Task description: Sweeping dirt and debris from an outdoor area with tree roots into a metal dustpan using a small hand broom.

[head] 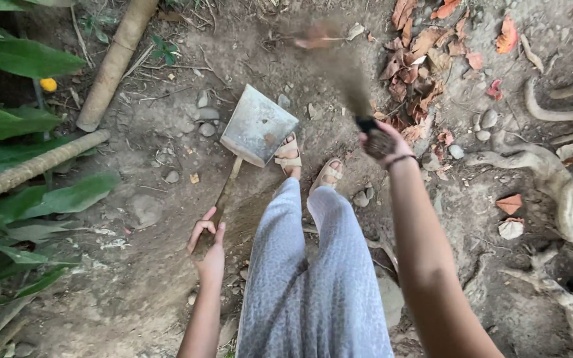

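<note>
My left hand point(207, 244) grips the end of a long wooden handle point(223, 199) of a grey metal dustpan point(257, 125), which rests on the bare soil just ahead of my sandalled feet point(306, 162). My right hand point(381, 140) is closed on the base of a stick broom point(346, 73). Its bristles point away from me and are blurred by motion. A pile of dry brown and orange leaves point(426, 59) lies just to the right of the broom's bristles.
Thick exposed tree roots point(565, 192) run along the right side. Two fallen trunks or poles point(111, 63) lie at upper left beside broad green leaves point(14, 119). Small stones point(203, 116) are scattered over the dirt. My grey patterned trousers point(313, 285) fill the lower middle.
</note>
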